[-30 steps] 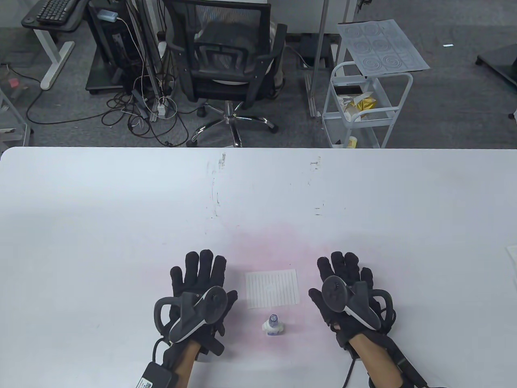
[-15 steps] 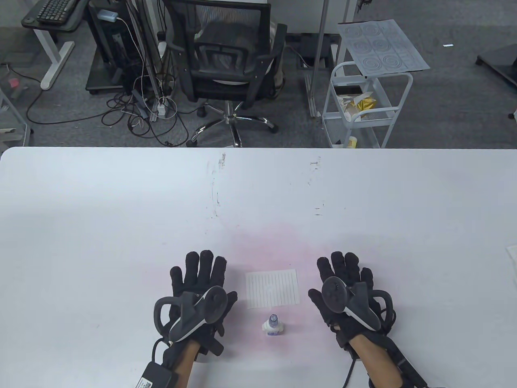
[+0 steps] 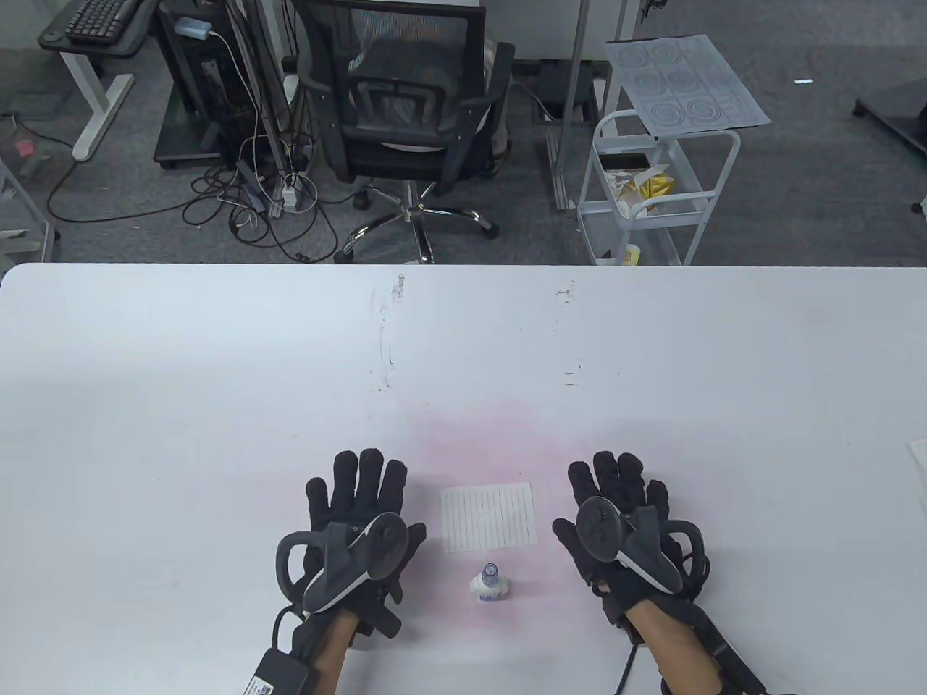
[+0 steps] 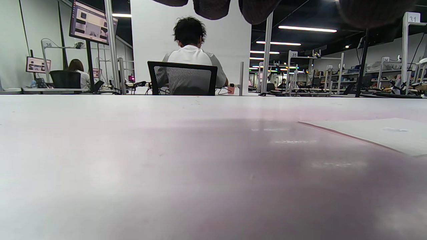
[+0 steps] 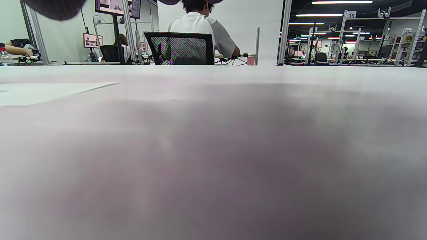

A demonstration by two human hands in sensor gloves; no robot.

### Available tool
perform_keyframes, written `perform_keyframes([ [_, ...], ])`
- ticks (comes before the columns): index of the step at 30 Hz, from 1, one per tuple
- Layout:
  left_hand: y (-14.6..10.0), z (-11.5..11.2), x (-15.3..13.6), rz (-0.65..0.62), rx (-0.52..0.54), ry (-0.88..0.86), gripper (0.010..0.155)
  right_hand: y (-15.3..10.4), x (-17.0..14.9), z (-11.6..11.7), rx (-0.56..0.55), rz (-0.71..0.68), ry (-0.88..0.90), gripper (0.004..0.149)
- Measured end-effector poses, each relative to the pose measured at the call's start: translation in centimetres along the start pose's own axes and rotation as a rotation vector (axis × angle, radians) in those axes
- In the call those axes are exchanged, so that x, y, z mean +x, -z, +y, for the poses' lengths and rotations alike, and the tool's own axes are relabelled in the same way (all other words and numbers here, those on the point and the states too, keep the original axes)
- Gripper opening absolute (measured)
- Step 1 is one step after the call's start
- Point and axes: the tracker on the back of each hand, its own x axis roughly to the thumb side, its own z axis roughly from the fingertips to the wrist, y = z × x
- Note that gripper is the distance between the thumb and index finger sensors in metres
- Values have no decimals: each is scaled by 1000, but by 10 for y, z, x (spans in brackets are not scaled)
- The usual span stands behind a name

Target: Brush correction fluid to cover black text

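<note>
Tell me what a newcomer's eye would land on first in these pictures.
First, the two black sensor gloves lying flat, fingers spread, on the white table: the left hand and the right hand, each with a tracker strapped on its back. Between them lies a small lined paper, and just nearer the person stands a little correction fluid bottle, untouched.

A small square sheet of lined paper (image 3: pixel 489 518) lies flat on the white table (image 3: pixel 217 376), its ruled lines running left to right, with a pale smudge near its middle. Just in front of its near edge stands a small correction fluid bottle (image 3: pixel 489 583), white-bodied with a bluish cap, upright and apart from the sheet.
</note>
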Motion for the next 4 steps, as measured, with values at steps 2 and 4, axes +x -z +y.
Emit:
perform_keyframes([
  [2,0,0,0,1,-3,-1,81,0,0,0,3,1,1,76],
  [4,0,0,0,1,-4,1,81,0,0,0,4,3,3,76],
])
